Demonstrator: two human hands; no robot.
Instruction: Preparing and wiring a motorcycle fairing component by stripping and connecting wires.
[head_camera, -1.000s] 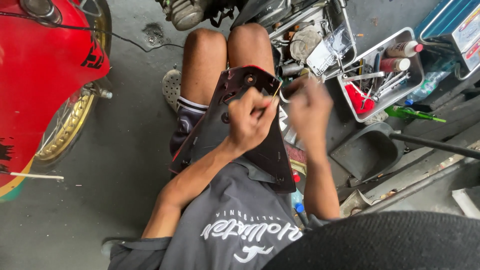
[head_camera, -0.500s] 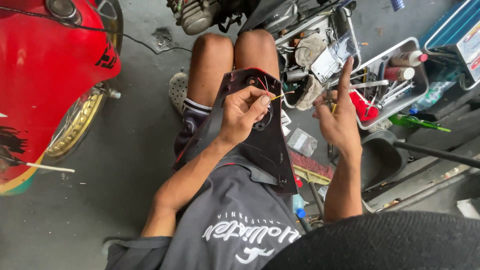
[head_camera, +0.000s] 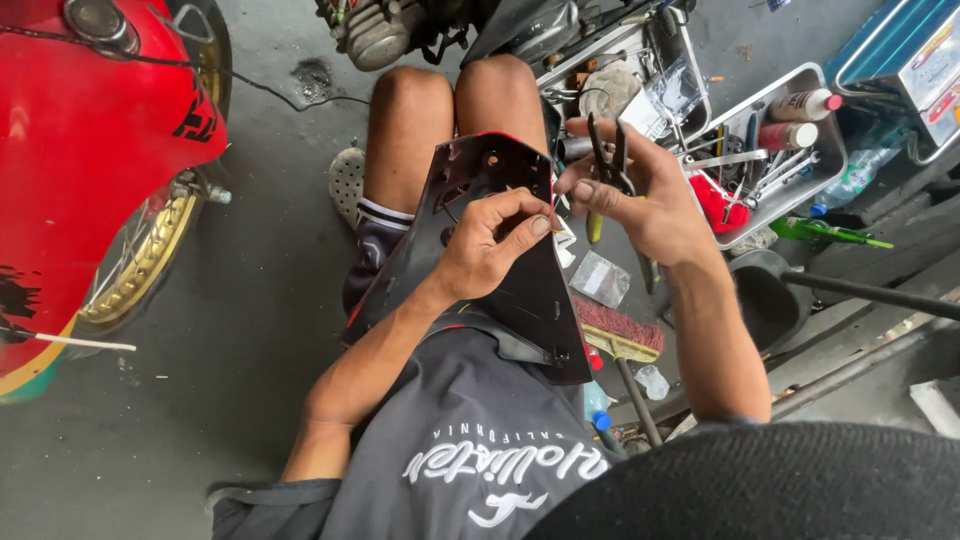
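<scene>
A dark plastic fairing panel (head_camera: 505, 300) with a red edge rests on my lap, tilted up against my knees. My left hand (head_camera: 490, 245) lies on the panel's right edge and pinches something small and thin there; I cannot tell what it is. My right hand (head_camera: 650, 195) is just to the right of the panel, closed around a pair of black pliers (head_camera: 608, 160) whose jaws point up. The two hands are almost touching near the panel's upper right corner.
A red motorcycle body (head_camera: 90, 150) and gold-rimmed wheel (head_camera: 150, 255) stand at the left. An engine (head_camera: 385, 30) sits ahead of my knees. A metal tray (head_camera: 830, 150) with tools and spray cans lies at the right, beside a blue box (head_camera: 900, 50). A brush (head_camera: 620, 335) lies by my hip.
My right hand reached out to the tool tray and came back to the panel holding pliers. My left hand stayed on the panel's edge.
</scene>
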